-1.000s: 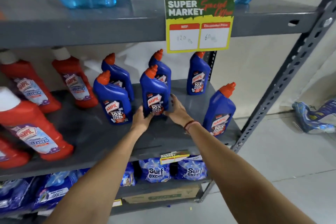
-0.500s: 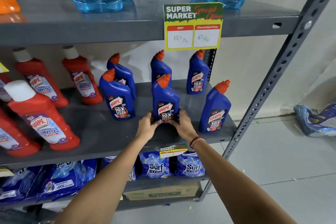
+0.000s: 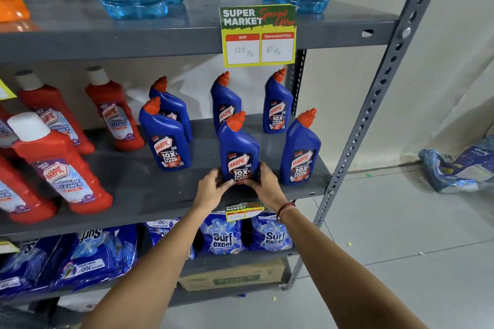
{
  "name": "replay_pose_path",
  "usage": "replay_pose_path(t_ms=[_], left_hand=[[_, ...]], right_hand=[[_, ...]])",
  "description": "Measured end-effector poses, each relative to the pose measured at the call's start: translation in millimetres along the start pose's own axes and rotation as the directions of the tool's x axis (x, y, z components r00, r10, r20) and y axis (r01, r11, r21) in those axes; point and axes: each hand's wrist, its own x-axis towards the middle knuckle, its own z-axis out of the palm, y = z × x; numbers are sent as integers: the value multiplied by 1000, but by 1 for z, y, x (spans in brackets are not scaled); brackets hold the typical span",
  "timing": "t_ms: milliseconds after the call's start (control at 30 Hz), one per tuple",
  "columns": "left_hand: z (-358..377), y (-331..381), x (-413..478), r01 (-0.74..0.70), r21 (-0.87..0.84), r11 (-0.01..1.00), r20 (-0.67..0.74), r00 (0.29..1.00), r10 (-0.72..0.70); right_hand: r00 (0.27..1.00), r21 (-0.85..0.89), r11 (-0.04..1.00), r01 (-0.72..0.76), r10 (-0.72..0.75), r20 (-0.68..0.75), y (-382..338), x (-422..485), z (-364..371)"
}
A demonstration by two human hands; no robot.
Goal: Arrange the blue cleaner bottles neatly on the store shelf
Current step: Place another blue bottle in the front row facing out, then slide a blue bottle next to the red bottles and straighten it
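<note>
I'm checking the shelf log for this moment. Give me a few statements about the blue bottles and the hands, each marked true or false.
1. Both hands hold one blue bottle: the left hand and right hand grip its base. True.
2. Six blue bottles stand on the middle shelf. True.
3. The held bottle lies on its side. False: it is upright.
4. The price sign shows a discounted price of 120. False: 120 is the MRP; the discount reads 60.

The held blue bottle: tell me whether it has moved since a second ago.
Yes. The held blue bottle has come forward toward the shelf edge, leaving the rear bottle and lining up with the front right bottle.
</note>
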Motion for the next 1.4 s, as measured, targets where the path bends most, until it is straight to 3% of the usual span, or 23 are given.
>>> replay_pose_path(t_ms=[633,833,1033,1100,1233,1400], left_hand=[[-4,-10,-1,-42,-2,999,-12,999,42],[-4,-16,-6,29,-66,997,5,1000,-29],[-10,-24,-8,50,-49,998,41,998,-48],[-13,-26,-8,40,-37,998,40,998,-39],[-32,-34,-9,-37,-72,997,-48,998,33],[-72,-52,-3,-52,-132,990,-272,962,14]], right_hand=[[1000,9,1000,-5,5,14,-1,-2,4],[987,77,996,-52,63,-149,7,-13,20],[986,108,993,-56,72,-152,10,-18,23],[973,125,991,-53,80,-218,11,-25,28],[892,118,993,-26,76,-446,9,-48,52],[909,74,979,191,-147,-391,-20,-53,87]])
